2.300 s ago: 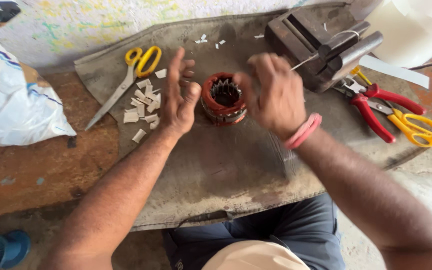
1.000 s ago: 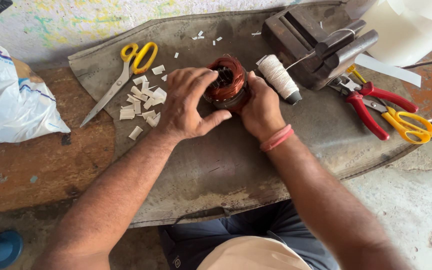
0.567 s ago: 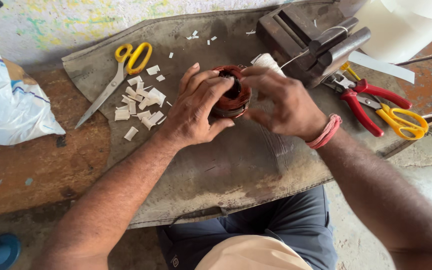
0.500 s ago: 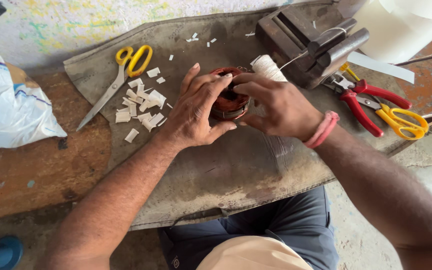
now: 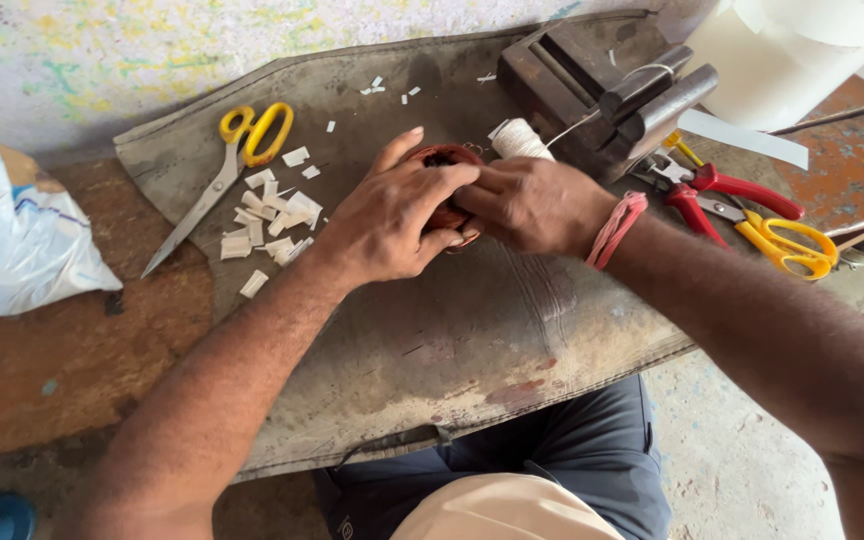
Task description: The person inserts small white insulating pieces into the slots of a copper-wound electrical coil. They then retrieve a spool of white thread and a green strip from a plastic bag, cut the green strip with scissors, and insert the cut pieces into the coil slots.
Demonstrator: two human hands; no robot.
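A round reddish-brown wound coil core (image 5: 445, 158) sits on a grey mat (image 5: 472, 330), mostly hidden under both hands. My left hand (image 5: 392, 215) wraps over its near and left side, fingers curled across the top. My right hand (image 5: 537, 205), with a pink band at the wrist, presses in from the right, fingertips at the core's opening. A spool of white thread (image 5: 520, 138) stands just behind my right hand, its strand running up to a metal vise (image 5: 602, 85).
Yellow-handled scissors (image 5: 227, 165) and several small white paper strips (image 5: 272, 215) lie left of the hands. Red pliers (image 5: 722, 190) and a second pair of yellow scissors (image 5: 787, 240) lie at the right. A white bag (image 5: 12, 240) is far left, a white roll (image 5: 792, 50) top right.
Both hands have closed tighter over the core; my right hand turned so its fingers reach into the top. The view shifted slightly, and the thread spool now shows behind the right hand.
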